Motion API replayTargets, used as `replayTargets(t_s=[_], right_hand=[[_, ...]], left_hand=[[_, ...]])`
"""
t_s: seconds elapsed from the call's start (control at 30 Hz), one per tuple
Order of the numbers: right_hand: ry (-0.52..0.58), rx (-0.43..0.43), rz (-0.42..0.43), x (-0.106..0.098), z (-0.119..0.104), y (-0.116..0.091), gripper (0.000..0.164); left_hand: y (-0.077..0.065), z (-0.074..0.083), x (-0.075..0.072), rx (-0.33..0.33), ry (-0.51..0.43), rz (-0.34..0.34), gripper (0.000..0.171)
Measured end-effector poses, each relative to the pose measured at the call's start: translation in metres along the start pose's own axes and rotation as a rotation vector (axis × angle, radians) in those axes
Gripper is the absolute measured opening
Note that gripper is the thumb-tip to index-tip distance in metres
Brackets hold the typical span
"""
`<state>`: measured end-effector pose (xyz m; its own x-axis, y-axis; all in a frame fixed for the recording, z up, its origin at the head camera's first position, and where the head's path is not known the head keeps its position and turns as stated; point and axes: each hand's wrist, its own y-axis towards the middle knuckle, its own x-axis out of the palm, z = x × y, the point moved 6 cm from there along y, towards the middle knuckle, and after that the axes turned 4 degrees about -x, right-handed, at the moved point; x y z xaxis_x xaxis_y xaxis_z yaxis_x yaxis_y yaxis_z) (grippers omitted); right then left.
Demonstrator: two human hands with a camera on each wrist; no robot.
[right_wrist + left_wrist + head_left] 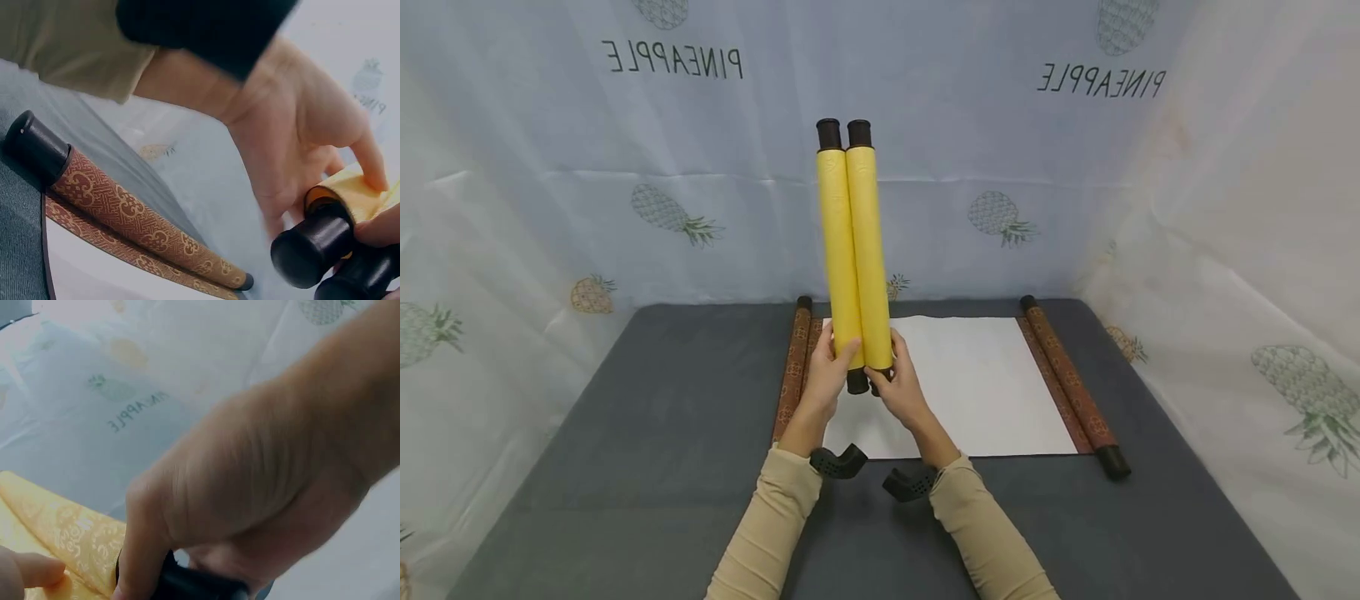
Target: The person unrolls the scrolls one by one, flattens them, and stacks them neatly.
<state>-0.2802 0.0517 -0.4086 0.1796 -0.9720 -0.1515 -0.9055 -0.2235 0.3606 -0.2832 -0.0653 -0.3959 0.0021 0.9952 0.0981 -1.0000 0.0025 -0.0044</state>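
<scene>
Two yellow rolls stand side by side, the left roll (841, 250) and the right roll (871, 250) touching along their length. They look like a scroll rolled up from both ends, with dark knobs (306, 250) at the tips. My left hand (827, 379) grips the left roll near its lower end, thumb across the front. My right hand (904, 392) holds the lower end of the right roll by its dark knob. The rolls are raised, leaning slightly away. In the left wrist view, the yellow cloth (87, 540) shows a pale raised pattern.
Behind the hands, an opened scroll lies on the dark grey table (700, 467). Its white sheet (985, 383) stretches between a left brown patterned roller (793, 367) and a right brown patterned roller (1067, 379). A pineapple-print curtain (880, 50) surrounds the table.
</scene>
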Motion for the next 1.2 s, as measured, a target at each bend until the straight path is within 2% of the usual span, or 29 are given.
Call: replayTargets(t_s=[0.1,0.17,0.33,0.47,0.57,0.7,0.8,0.97,1.2], right_hand=[[0.025,-0.013,0.022,0.0,0.003,0.001,0.07],[0.032,-0.017,0.03,0.001,0.004,0.001,0.07],[-0.004,-0.023,0.029,0.0,0.004,0.0,0.069],[-0.025,-0.018,0.022,0.001,0.005,-0.001,0.068],[-0.023,-0.021,0.03,0.001,0.004,-0.001,0.068],[-0.027,-0.048,0.052,0.001,-0.014,-0.004,0.065],[-0.041,-0.071,0.104,-0.002,-0.027,-0.007,0.063],[-0.028,-0.081,0.231,-0.011,-0.032,-0.011,0.062],[0.017,-0.05,0.332,-0.019,-0.025,-0.012,0.055]], left_hand=[[-0.002,-0.002,0.006,-0.018,0.038,-0.071,0.059],[-0.003,-0.002,0.01,-0.004,0.031,-0.113,0.06],[-0.001,-0.003,0.014,0.042,0.019,-0.135,0.061],[0.0,-0.003,0.013,0.07,0.077,-0.112,0.059],[0.0,-0.004,0.013,0.072,0.085,-0.098,0.058],[-0.001,-0.006,0.015,0.059,0.063,-0.069,0.061],[-0.003,-0.007,0.016,0.032,0.066,-0.035,0.065],[-0.004,-0.01,0.017,-0.019,0.105,0.003,0.059],[-0.004,-0.012,0.02,-0.027,0.129,-0.002,0.047]])
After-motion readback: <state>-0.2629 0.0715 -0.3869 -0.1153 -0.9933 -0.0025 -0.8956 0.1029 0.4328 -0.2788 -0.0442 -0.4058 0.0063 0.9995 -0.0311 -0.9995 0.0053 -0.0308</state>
